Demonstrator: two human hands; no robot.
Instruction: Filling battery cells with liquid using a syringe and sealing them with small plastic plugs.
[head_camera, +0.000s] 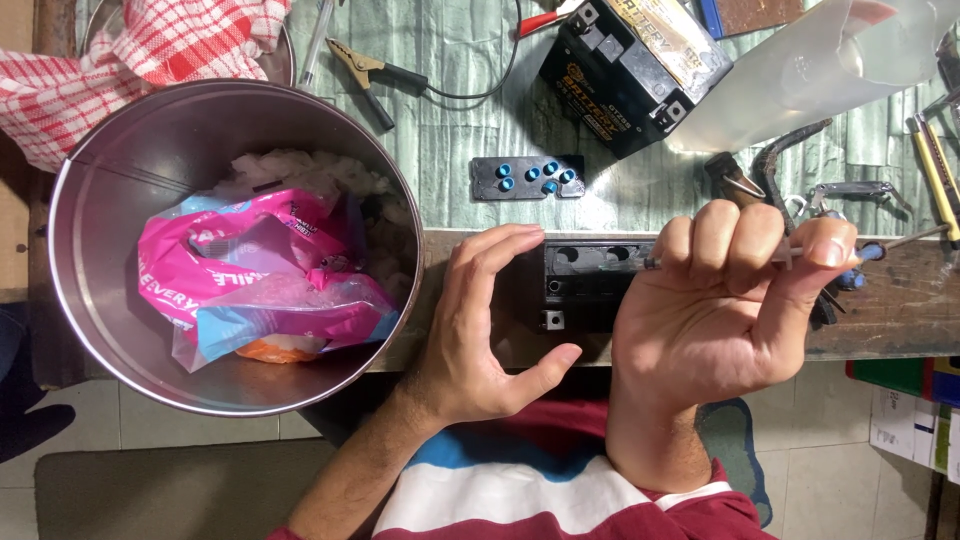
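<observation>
Nearest, the right hand (715, 320) is clenched round a thin clear syringe (800, 255) with a blue hub, laid level and pointing right, thumb set on its near end. The left hand (480, 325) is released, fingers curled and resting at the left end of a small black box-shaped battery case (585, 285) that sits at the near edge of the tabletop (450, 150), between the two hands.

The risks, as I judge them: the syringe tip hangs beyond the case, over the tools at the right, so a squeeze of the thumb could send liquid onto the tabletop or the wrist. The case lies close to the edge and only one hand steadies it; a nudge could tip it off.

The case looks matt black, with a row of open round holes along its top; part of it is hidden by the right fist.

Left, a large round steel tub (230, 245) holds a pink plastic bag. Farther off lie a black strip of blue-topped caps (528, 177), a second black battery (635, 65) and a translucent bottle (815, 70).
</observation>
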